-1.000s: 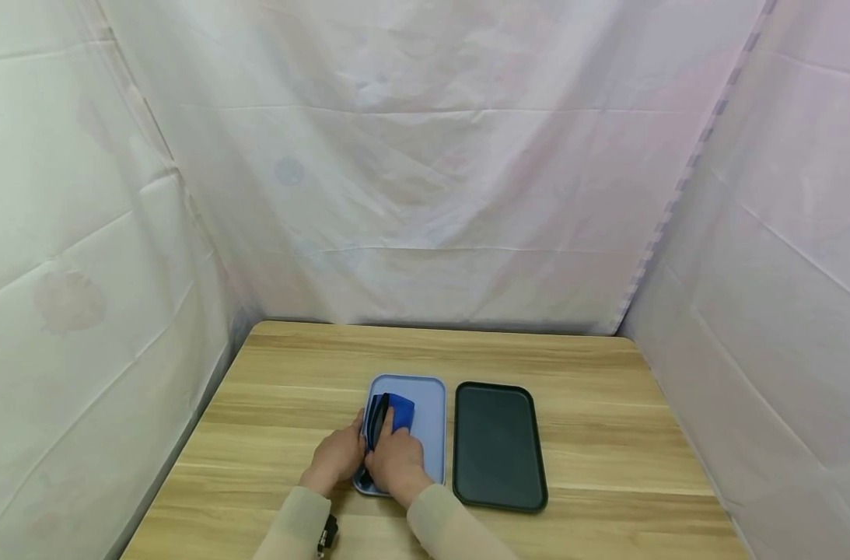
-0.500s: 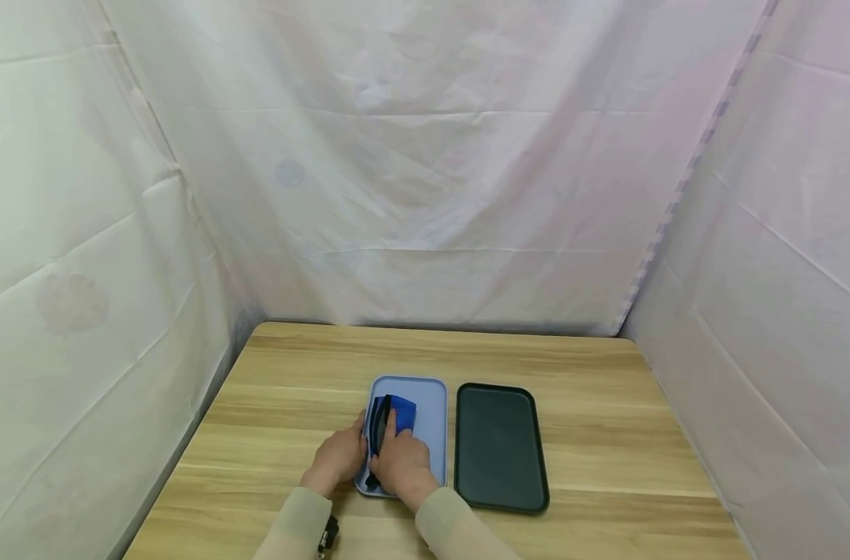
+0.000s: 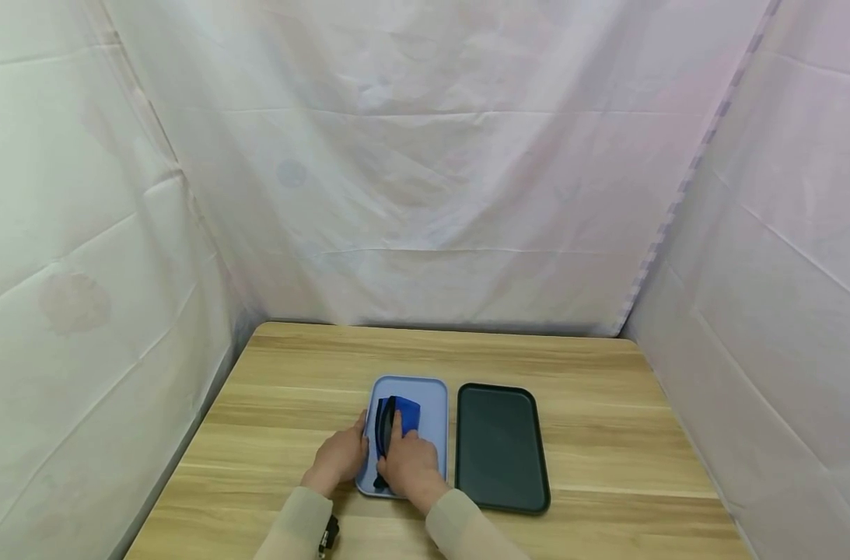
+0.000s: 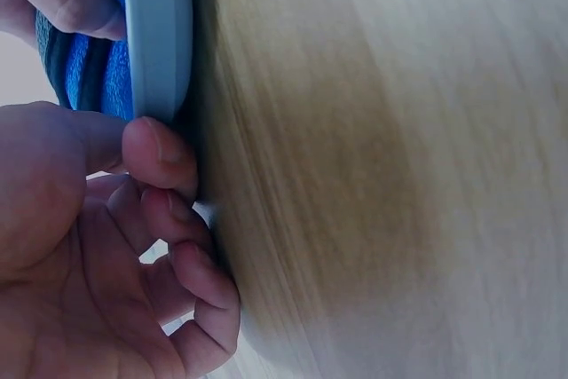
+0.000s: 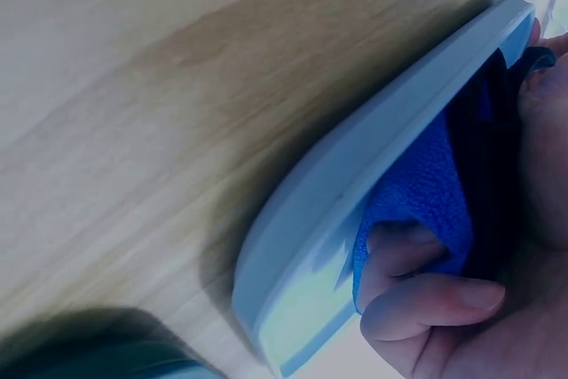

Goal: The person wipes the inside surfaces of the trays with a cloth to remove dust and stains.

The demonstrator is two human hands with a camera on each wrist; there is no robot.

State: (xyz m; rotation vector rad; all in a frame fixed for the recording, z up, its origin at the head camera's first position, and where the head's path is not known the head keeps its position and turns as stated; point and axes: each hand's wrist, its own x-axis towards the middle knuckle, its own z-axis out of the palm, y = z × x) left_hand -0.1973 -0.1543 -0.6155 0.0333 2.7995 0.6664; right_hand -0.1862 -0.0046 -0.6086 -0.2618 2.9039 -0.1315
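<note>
A light blue tray [image 3: 435, 404] lies on the table, bearing a blue fuzzy cloth item [image 3: 411, 414] with dark curved bands [image 3: 386, 428]; its exact kind is unclear. My right hand [image 3: 412, 465] grips it from the right, the index finger stretched along a dark band. Several right fingers [image 5: 417, 308] curl at the blue cloth in the right wrist view. My left hand [image 3: 341, 455] touches the tray's left rim from outside. In the left wrist view, its bent fingertips [image 4: 160, 153] meet the tray's wall and the tabletop, not wrapped around the tray.
To the right, a dark green tray [image 3: 501, 447] lies beside the blue one with a narrow gap between. The wooden table [image 3: 592, 404] reaches back to white hanging cloth [image 3: 425, 194], which also covers both sides.
My right hand has slid a little to the right, carrying the blue cloth item with it and away from the tray's left rim. My left hand stays nearly still.
</note>
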